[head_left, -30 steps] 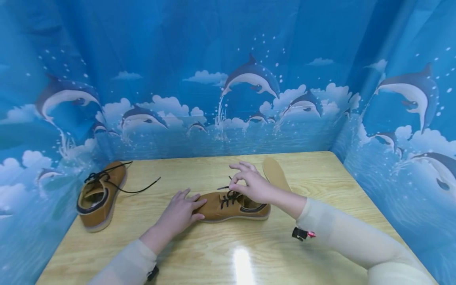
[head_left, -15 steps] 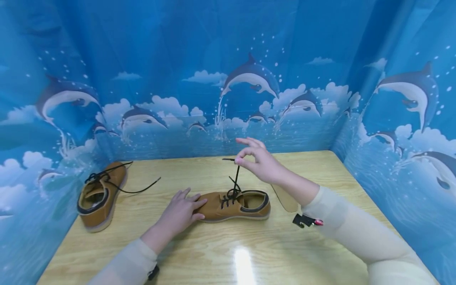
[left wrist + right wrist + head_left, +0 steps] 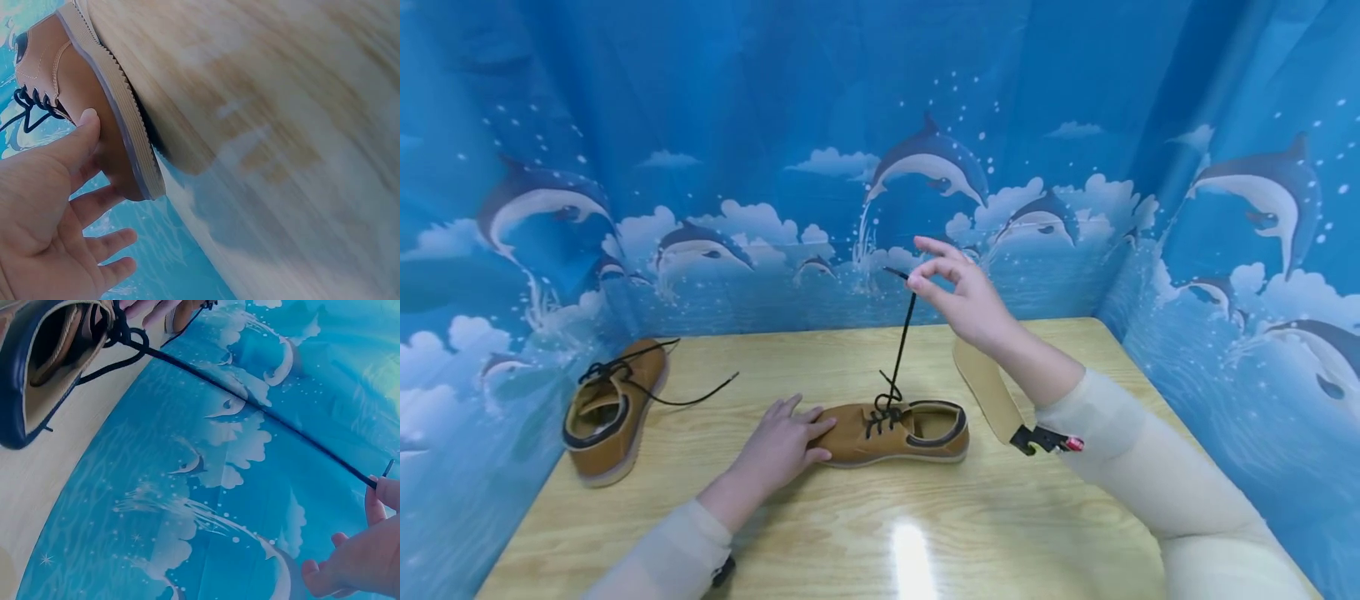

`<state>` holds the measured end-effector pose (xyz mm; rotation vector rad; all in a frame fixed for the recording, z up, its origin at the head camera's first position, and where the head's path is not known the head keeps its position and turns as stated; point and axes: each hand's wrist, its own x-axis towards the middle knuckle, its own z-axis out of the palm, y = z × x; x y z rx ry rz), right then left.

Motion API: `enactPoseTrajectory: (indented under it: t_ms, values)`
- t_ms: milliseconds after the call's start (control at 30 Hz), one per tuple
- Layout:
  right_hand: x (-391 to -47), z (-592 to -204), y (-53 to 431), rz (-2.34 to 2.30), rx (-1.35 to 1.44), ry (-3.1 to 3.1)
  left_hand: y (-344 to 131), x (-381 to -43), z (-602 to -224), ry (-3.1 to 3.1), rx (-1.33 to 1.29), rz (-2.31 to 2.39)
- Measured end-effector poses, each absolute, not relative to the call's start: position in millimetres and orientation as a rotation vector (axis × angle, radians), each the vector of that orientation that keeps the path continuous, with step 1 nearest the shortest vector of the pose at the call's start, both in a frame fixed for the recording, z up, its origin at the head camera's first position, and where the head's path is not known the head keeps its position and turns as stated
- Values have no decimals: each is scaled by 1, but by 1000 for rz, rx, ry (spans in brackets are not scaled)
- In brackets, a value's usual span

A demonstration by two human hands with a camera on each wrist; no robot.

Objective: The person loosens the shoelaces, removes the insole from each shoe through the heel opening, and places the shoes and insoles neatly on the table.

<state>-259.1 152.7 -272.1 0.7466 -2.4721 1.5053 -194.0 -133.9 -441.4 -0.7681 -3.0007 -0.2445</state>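
A brown lace-up shoe (image 3: 850,435) lies on its sole in mid-table, toe to the left. My left hand (image 3: 778,442) holds its toe, the thumb (image 3: 89,119) on the near side and some fingers round the far side; two other fingers stand free of it in the left wrist view. Above the shoe, my right hand (image 3: 966,293) pinches a black shoelace (image 3: 903,337) near its tip between thumb and forefinger. The lace runs taut down to a loop at the eyelets, where another short lace end (image 3: 886,377) sticks up.
A second brown shoe (image 3: 617,417) stands at the table's left, its lace trailing to the right. A tan insole (image 3: 988,392) lies behind my right forearm. Blue dolphin-print curtain (image 3: 760,167) encloses the wooden table (image 3: 820,533) at back and sides.
My right hand has risen from the shoe's opening to well above it, drawing the lace up taut; the loop at the eyelets has shrunk. The left hand has stayed on the toe.
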Motion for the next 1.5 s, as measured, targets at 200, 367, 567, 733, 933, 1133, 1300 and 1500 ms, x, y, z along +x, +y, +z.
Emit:
enactPoseTrajectory:
  t_ms: [200, 367, 567, 733, 933, 1133, 1300, 1500]
  values:
    - [-279, -277, 150, 1469, 669, -2543, -134, -193, -442, -3005, -769, -227]
    - [-300, -288, 149, 1355, 588, -2612, -134, -193, -444, -3001, -770, -232]
    - [-323, -304, 151, 1256, 495, -2681, -134, -194, -445, -3000, -768, -223]
    - [-338, -326, 155, 1215, 460, -2760, -134, -196, -445, -3005, -764, -216]
    - [-347, -353, 153, 1047, 454, -2892, -134, -195, -443, -3001, -765, -218]
    - [-348, -375, 149, 884, 477, -3012, -135, -195, -444, -3001, -760, -211]
    - [-350, -391, 148, 795, 482, -3068, -135, -195, -445, -3008, -752, -209]
    - [-349, -407, 149, 697, 490, -3115, -135, -195, -446, -3003, -756, -214]
